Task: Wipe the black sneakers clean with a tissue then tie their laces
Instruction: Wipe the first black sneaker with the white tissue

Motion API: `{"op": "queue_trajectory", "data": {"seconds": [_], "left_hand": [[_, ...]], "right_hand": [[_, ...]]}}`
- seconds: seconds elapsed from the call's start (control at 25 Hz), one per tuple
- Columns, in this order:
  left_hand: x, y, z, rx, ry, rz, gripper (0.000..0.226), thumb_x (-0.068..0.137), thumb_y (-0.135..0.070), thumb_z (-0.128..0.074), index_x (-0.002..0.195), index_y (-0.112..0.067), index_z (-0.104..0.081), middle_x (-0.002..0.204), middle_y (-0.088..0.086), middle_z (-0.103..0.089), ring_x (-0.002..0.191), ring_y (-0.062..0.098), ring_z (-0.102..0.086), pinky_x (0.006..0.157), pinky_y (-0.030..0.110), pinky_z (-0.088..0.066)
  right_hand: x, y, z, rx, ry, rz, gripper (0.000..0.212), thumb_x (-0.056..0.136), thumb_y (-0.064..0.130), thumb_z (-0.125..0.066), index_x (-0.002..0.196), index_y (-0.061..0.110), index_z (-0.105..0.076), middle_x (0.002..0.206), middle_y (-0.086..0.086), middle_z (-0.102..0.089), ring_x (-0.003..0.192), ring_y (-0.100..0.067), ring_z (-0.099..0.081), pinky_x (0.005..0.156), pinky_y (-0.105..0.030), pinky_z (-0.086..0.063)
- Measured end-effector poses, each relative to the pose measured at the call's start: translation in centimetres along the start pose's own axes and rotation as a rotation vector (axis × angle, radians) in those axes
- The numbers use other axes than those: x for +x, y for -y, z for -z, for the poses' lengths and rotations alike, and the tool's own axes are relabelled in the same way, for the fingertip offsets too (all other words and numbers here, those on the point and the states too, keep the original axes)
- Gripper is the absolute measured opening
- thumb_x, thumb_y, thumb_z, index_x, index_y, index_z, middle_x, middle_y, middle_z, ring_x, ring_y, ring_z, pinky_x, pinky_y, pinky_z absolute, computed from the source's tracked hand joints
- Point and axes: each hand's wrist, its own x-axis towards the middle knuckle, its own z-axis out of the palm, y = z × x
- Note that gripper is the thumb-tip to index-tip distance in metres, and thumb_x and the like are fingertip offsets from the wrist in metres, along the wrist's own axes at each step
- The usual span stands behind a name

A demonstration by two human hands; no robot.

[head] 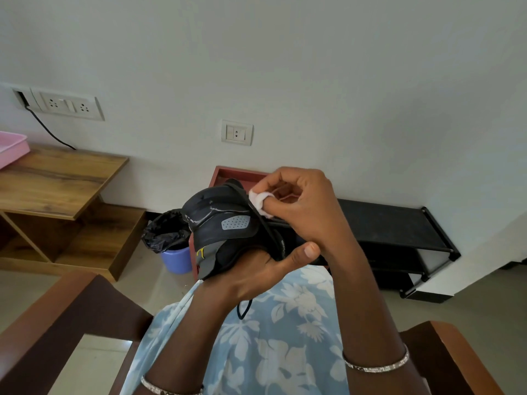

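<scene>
A black sneaker [221, 220] with a grey perforated patch and a yellow mark is held up in front of me, over my lap. My left hand [256, 273] grips it from below, thumb laid over its side. A small wad of white tissue [261, 201] is pinched in my right hand [302, 206], pressed against the sneaker's upper edge. A black lace [245, 309] hangs down under my left wrist. The second sneaker is not in sight.
A low black shoe rack [399, 223] stands against the wall at right, with a red tray [228, 173] behind the sneaker. A purple bin [175, 259] with a black liner sits on the floor. A wooden shelf unit [62, 181] is at left. Brown chair arms flank me.
</scene>
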Motion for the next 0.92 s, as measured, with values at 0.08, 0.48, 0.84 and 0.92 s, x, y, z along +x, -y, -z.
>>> {"op": "queue_trajectory", "data": {"seconds": [0.08, 0.48, 0.84, 0.92], "left_hand": [[0.1, -0.1, -0.1, 0.009, 0.005, 0.013, 0.098, 0.064, -0.091, -0.042, 0.147, -0.04, -0.039, 0.142, -0.024, -0.043, 0.135, -0.003, -0.036, 0.109, 0.012, -0.021], [0.1, -0.7, 1.3, -0.003, -0.075, -0.038, 0.051, 0.083, -0.082, -0.041, 0.124, -0.051, -0.044, 0.114, -0.042, -0.043, 0.098, -0.041, -0.034, 0.087, -0.013, -0.019], [0.0, -0.4, 1.1, 0.013, -0.066, -0.102, 0.067, 0.072, -0.086, -0.036, 0.128, -0.051, -0.044, 0.122, -0.032, -0.05, 0.115, -0.029, -0.038, 0.101, -0.002, -0.026], [0.0, -0.4, 1.1, 0.011, -0.057, -0.069, 0.061, 0.068, -0.092, -0.033, 0.116, -0.058, -0.048, 0.118, -0.034, -0.053, 0.111, -0.032, -0.037, 0.097, -0.004, -0.026]], "right_hand": [[0.1, 0.4, -0.3, 0.093, -0.012, 0.043, 0.008, 0.084, 0.011, -0.078, 0.089, 0.018, -0.078, 0.087, 0.007, -0.077, 0.079, -0.012, -0.072, 0.075, -0.03, -0.061], [-1.4, -2.5, 2.8, -0.393, -0.069, -0.036, 0.028, 0.082, 0.004, -0.069, 0.09, 0.028, -0.08, 0.091, 0.015, -0.073, 0.085, -0.004, -0.067, 0.08, -0.032, -0.057], [-2.0, -1.2, 1.8, -0.043, 0.085, 0.078, 0.03, 0.089, -0.002, -0.065, 0.099, 0.021, -0.082, 0.097, 0.011, -0.077, 0.093, -0.006, -0.072, 0.083, -0.023, -0.057], [-2.2, -2.3, 2.7, -0.195, 0.012, 0.046, 0.031, 0.087, 0.0, -0.068, 0.097, 0.025, -0.082, 0.093, 0.014, -0.077, 0.088, -0.001, -0.07, 0.078, -0.016, -0.053]]}}
